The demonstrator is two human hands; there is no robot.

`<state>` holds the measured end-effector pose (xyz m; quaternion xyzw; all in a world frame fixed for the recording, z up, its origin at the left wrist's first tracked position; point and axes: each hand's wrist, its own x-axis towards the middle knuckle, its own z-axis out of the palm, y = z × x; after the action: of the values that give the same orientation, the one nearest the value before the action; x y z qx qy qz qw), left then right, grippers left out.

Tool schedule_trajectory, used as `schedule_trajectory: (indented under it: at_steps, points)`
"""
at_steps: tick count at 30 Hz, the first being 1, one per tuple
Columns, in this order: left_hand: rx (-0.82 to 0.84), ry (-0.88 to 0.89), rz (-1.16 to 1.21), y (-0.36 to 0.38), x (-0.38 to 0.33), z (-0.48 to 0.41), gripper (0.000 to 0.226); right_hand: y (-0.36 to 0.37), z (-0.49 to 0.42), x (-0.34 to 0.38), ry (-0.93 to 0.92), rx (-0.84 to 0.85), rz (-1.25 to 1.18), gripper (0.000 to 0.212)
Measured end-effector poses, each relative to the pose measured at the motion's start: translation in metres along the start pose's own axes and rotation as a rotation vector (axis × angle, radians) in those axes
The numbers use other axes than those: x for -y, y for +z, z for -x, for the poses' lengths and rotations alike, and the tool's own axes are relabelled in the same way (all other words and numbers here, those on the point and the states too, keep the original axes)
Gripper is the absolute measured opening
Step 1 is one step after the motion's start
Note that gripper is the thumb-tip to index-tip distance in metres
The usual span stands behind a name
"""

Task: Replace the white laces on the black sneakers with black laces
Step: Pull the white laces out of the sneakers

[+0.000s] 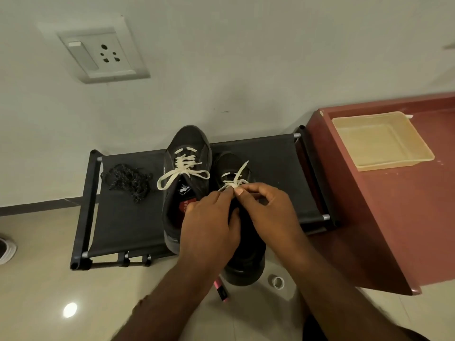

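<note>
Two black sneakers are standing side by side on a black fabric rack (123, 225), toes pointing far toward the wall.

The left sneaker (187, 141) is carrying its left white lace (183, 173), which is tied in a bow with loops spreading to both sides. The right sneaker (248, 264) is sitting nearer, its heel overhanging the near edge of the rack.

Both hands are working at the right white lace (237, 178) above that shoe's tongue. The left hand (209, 217) is pinching the lace narrowly at the knot with its fingertips. The right hand (266, 207) is pinching the same lace between thumb and forefinger, the other fingers curling. One free end of this lace is sticking up toward the far side.

The black laces (129, 179) are lying in a loose tangle on the left part of the rack, well apart from both hands.

To the right, a cream tray (418, 146) is resting on a red counter (394, 217). A roll of tape (278, 282) and a pink object (220, 289) are lying on the floor near the right sneaker's heel. A wall socket (98, 55) is showing at far left.
</note>
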<state>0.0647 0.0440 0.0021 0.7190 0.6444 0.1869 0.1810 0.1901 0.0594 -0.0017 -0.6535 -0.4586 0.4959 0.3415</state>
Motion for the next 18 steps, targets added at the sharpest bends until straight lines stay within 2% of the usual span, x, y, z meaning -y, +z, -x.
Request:
schedule_trajectory:
  at_steps: [3,11,18]
  points:
    - [-0.036,-0.005,0.001,0.005,0.004,0.001,0.035,-0.002,0.002,0.004,-0.042,0.013,-0.120,0.012]
    - [-0.105,0.011,0.019,0.011,0.009,0.004,0.043,-0.001,-0.001,0.007,-0.042,-0.012,-0.155,0.008]
    - [-0.125,0.042,-0.015,0.011,0.012,0.004,0.042,-0.006,0.000,0.020,-0.039,0.000,-0.454,0.014]
